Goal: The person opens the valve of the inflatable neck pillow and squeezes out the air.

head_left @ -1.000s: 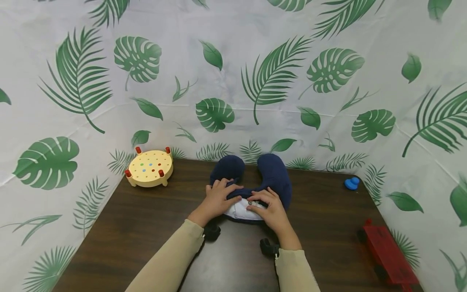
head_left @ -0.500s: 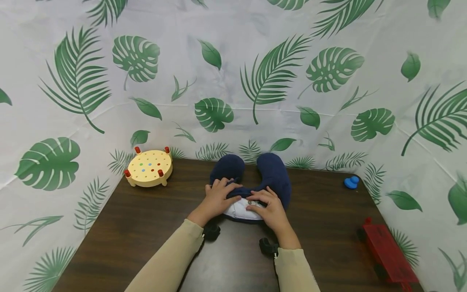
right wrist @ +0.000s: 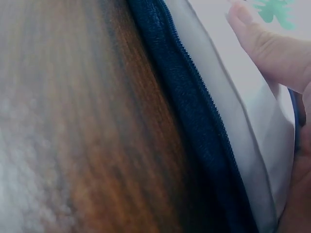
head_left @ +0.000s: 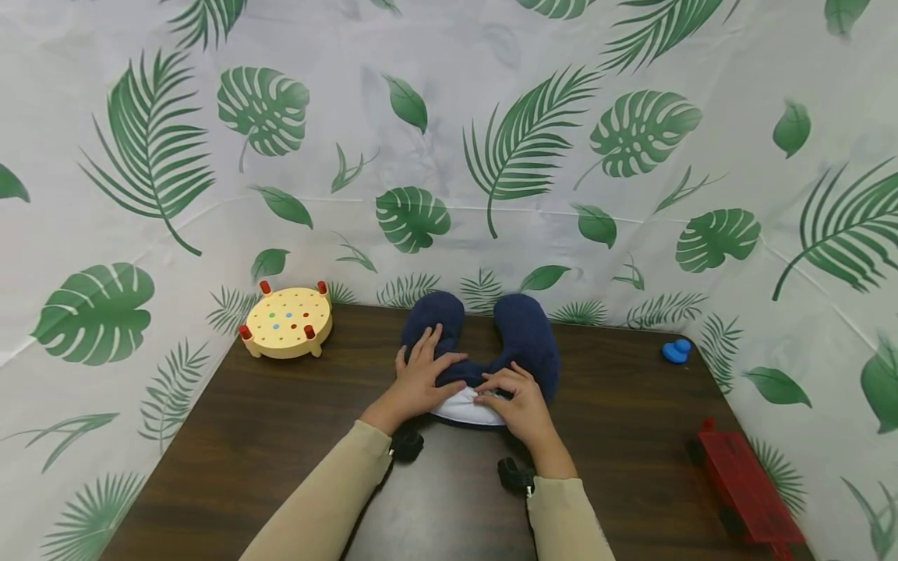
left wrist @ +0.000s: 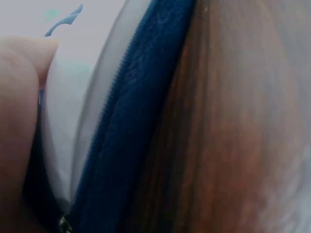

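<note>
Neck pillow (head_left: 529, 335): navy, U-shaped, lying mid-table on dark wood (head_left: 631, 413), both ends pointing away from the person. I see white fabric (head_left: 466, 408) through the open near edge, with zip teeth (left wrist: 114, 92) alongside.
Left hand (head_left: 417, 383): fingers spread apart over the pillow's left side, thumb against the white fabric.
Right hand (head_left: 517, 399): fingers bent, thumb near forefinger at the opening; I cannot tell whether they pinch anything.
Surroundings: round yellow board (head_left: 289, 319) with red pegs, back left; small blue object (head_left: 677, 351), back right; long red object (head_left: 752, 491), nearer right.
</note>
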Motion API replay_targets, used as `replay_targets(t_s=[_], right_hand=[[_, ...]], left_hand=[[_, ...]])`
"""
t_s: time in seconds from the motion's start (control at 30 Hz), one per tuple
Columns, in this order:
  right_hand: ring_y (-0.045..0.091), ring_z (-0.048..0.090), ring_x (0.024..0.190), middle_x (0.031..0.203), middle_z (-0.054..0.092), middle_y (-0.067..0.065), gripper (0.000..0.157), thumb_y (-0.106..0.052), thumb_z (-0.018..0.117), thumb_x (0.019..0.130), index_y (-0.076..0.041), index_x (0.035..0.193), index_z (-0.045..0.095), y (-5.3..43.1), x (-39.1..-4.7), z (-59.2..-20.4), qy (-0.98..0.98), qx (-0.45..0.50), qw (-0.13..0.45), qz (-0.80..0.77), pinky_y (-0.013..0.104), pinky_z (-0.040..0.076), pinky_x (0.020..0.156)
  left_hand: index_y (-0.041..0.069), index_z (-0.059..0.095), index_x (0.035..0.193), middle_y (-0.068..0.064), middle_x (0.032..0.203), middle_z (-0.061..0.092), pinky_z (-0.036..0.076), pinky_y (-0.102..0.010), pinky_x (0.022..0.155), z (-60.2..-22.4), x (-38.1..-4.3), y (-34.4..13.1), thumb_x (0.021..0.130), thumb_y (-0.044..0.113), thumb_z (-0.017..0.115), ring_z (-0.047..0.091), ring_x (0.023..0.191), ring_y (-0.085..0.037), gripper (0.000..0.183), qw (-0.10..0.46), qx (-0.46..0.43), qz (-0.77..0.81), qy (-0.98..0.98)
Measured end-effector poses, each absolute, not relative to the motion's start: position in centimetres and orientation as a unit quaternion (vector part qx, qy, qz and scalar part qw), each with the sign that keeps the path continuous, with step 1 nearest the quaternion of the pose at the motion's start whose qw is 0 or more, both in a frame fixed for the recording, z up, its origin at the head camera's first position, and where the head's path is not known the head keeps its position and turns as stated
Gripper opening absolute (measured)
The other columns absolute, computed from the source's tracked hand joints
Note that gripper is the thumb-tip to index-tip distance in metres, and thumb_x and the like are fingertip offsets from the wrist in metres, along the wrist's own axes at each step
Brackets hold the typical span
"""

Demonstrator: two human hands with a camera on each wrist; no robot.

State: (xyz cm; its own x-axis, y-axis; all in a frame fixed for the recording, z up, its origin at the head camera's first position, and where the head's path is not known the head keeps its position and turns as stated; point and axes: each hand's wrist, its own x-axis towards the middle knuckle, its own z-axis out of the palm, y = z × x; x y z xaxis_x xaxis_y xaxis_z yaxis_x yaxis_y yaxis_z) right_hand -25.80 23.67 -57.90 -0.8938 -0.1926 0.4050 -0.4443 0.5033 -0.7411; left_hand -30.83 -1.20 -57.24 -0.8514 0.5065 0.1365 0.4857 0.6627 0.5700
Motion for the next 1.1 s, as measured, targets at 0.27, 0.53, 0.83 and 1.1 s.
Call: replay_targets(t_s=[0.27, 0.53, 0.83, 1.1], right_hand=[[0.026, 0.076, 0.122, 0.101, 0.081, -0.01, 0.016, -0.022, 0.094, 0.084, -0.027, 0.098, 0.087, 23.79, -25.88, -58.11, -0.85, 0.182, 0.12, 0.479, 0.064, 0.022, 0.131], [0.026, 0.075, 0.124, 0.104, 0.08, -0.009, 0.017, -0.022, 0.093, 0.087, -0.029, 0.101, 0.086, 23.96, -25.86, -57.97, -0.849, 0.182, 0.11, 0.484, 0.066, 0.02, 0.132], [0.028, 0.074, 0.123, 0.107, 0.081, -0.005, 0.008, -0.02, 0.085, 0.095, -0.025, 0.101, 0.086, 24.03, -25.75, -57.91, -0.85, 0.182, 0.105, 0.482, 0.066, 0.021, 0.132], [0.027, 0.075, 0.122, 0.107, 0.081, -0.006, 0.008, -0.02, 0.084, 0.096, -0.026, 0.099, 0.085, 24.11, -25.87, -57.97, -0.85, 0.184, 0.103, 0.483, 0.067, 0.021, 0.131]], left_hand=[[0.03, 0.023, 0.176, -0.011, 0.184, -0.006, -0.014, -0.074, 0.128, -57.24, -30.65, -1.32, 0.113, 0.061, 0.043, -0.009, 0.172, -0.03, 0.073, 0.029, 0.273, 0.307, 0.911], [0.023, 0.011, 0.177, -0.008, 0.185, -0.006, -0.016, -0.069, 0.13, -57.02, -30.73, -1.14, 0.114, 0.06, 0.041, -0.006, 0.173, -0.028, 0.079, 0.048, 0.258, 0.315, 0.912], [0.017, 0.016, 0.176, -0.008, 0.185, -0.002, -0.013, -0.069, 0.131, -57.26, -30.92, -1.09, 0.114, 0.058, 0.045, -0.002, 0.173, -0.027, 0.08, 0.045, 0.257, 0.323, 0.91], [0.018, 0.018, 0.176, -0.009, 0.185, 0.0, -0.013, -0.07, 0.13, -57.21, -30.89, -1.18, 0.113, 0.058, 0.046, -0.001, 0.173, -0.029, 0.08, 0.048, 0.257, 0.328, 0.908]])
